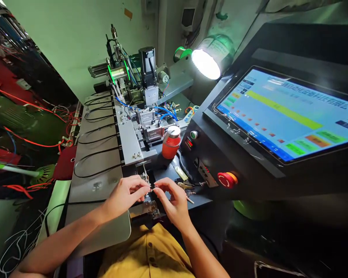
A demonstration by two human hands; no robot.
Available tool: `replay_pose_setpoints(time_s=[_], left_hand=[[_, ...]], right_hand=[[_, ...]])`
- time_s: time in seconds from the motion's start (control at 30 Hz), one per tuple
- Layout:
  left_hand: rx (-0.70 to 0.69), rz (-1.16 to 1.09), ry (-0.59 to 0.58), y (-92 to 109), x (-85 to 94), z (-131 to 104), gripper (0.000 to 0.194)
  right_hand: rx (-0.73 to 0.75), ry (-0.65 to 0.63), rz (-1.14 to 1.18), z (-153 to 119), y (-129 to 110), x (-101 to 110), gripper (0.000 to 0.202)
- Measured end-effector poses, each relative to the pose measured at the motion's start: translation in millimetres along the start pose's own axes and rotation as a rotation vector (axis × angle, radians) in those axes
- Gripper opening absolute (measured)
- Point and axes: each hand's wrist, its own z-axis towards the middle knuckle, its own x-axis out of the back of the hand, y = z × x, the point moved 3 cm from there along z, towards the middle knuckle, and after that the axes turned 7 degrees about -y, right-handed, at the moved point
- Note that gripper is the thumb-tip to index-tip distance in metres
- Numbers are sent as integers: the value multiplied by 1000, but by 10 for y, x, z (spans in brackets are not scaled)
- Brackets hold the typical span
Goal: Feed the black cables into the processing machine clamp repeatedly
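Note:
My left hand (132, 191) and my right hand (171, 196) meet fingertip to fingertip over the front end of a metal machine track (146, 195). Both are closed in a pinch. Whatever lies between the fingertips is too small to name. Just below them sits a small metal fixture (152, 208) at the track's near end. To the left, several black cables (100, 156) lie in loops across a grey metal plate (84, 189), their ends reaching the long rail (129, 141).
A red bottle (171, 143) with a pale lid stands behind my right hand. Pliers (185, 186) lie near it. On the right are a touchscreen (278, 112) and a red emergency stop button (227, 180). A lit lamp (207, 63) hangs above; a wire spool (118, 73) sits at the back.

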Motion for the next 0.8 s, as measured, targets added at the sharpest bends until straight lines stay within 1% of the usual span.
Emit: replay_pose_setpoints(time_s=[0.1,0.17,0.2,0.23,0.27,0.3,0.37,0.43,0.5,0.53,0.6,0.67,0.73,0.8], left_hand=[[-157,314,126,35,-17,-43,20],[-232,461,154,56,-35,-65,19],[-247,487,145,65,-46,-68,20],[-244,480,130,72,-56,-66,20],[-224,438,113,79,-65,-59,20],[-189,363,95,83,-76,-50,20],[-108,152,57,84,-109,-33,21],[-55,-44,34,81,-154,-24,23],[-43,-155,36,75,-190,-27,24],[-44,-178,42,70,-203,-31,24],[-46,-186,52,58,-211,-39,24],[-51,-153,59,49,-190,-41,25],[-69,-51,76,40,-132,-31,26],[-98,133,140,20,-35,-10,28]], right_hand=[[-85,-57,26,-21,19,27,16],[-99,-110,-19,-15,-7,72,19],[-100,-144,-37,-6,-23,86,20],[-102,-166,-45,4,-37,90,21],[-101,-160,-41,15,-47,85,21],[-89,-121,-29,24,-54,68,21],[-18,38,-2,26,-60,0,19],[100,220,-15,1,-58,-109,13],[214,352,-76,-38,-49,-229,10],[248,391,-117,-55,-42,-279,11],[256,417,-194,-71,-25,-338,12],[212,383,-218,-64,-7,-338,13],[161,311,-194,-44,10,-290,15],[109,241,-172,-24,38,-210,16]])
